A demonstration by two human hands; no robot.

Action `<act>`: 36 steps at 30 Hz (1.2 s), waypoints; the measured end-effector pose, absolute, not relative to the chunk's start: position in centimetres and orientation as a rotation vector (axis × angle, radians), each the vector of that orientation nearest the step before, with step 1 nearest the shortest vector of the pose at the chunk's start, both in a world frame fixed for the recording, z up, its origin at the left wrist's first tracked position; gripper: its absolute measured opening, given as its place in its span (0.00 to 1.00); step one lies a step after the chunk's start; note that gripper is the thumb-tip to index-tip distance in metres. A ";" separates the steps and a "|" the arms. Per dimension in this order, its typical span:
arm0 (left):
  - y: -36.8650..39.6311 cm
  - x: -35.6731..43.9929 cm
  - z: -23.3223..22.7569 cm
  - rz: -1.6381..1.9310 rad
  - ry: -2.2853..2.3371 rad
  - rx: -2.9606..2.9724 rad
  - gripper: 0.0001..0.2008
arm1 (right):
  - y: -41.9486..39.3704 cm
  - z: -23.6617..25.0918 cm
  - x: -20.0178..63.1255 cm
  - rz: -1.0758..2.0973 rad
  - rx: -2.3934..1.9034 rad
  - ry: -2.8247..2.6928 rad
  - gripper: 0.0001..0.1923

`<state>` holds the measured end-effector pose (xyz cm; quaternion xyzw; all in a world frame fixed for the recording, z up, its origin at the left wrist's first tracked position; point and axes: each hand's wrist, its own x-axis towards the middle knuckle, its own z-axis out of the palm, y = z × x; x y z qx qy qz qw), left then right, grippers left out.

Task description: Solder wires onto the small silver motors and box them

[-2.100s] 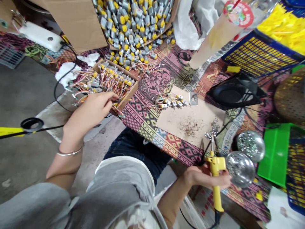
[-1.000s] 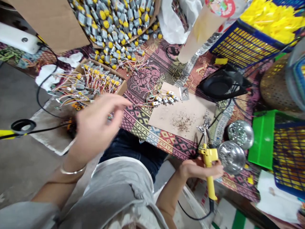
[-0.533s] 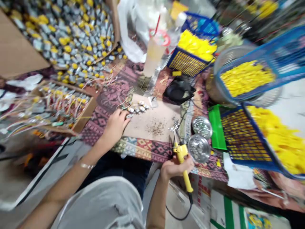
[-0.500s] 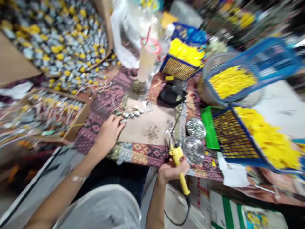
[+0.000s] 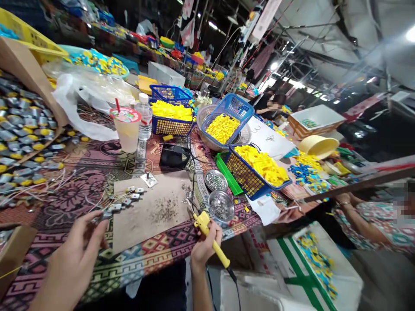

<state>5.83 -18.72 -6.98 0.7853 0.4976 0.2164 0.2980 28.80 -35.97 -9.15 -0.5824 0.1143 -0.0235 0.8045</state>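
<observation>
My right hand (image 5: 205, 246) grips a yellow soldering iron (image 5: 207, 230) at the table's front edge, its tip pointing up over a brown cardboard mat (image 5: 152, 211). My left hand (image 5: 76, 255) pinches a small wired motor (image 5: 105, 214) at the mat's left edge. A short row of several more wired motors (image 5: 128, 198) lies on the mat just beyond it. Dark solder crumbs (image 5: 166, 211) speckle the mat's middle.
Two round metal tins (image 5: 221, 205) sit right of the iron. Blue baskets of yellow parts (image 5: 259, 166), a drink cup (image 5: 127, 129), a water bottle (image 5: 144, 116) and a black holder (image 5: 175, 156) stand behind. Loose motors (image 5: 22, 142) pile at left. Another person (image 5: 372, 216) sits at right.
My view has swung up from my lap to the whole table and hall. My left hand left the box of wired motors and came to the mat, taking one motor. The right hand kept the iron.
</observation>
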 end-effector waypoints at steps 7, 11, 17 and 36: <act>-19.7 13.1 -7.1 0.377 1.022 2.240 0.23 | -36.0 -10.0 28.9 -0.107 -1.299 0.186 0.23; -19.8 14.1 -7.8 0.517 1.040 2.521 0.23 | -36.0 -10.0 28.8 -0.164 -1.331 0.149 0.21; -20.0 14.7 -6.4 0.336 1.219 2.650 0.17 | -35.5 -9.4 29.0 -0.280 -1.347 0.189 0.18; -16.8 29.5 -7.8 0.385 0.677 2.602 0.04 | -35.6 -9.2 28.8 -0.352 -1.395 0.205 0.18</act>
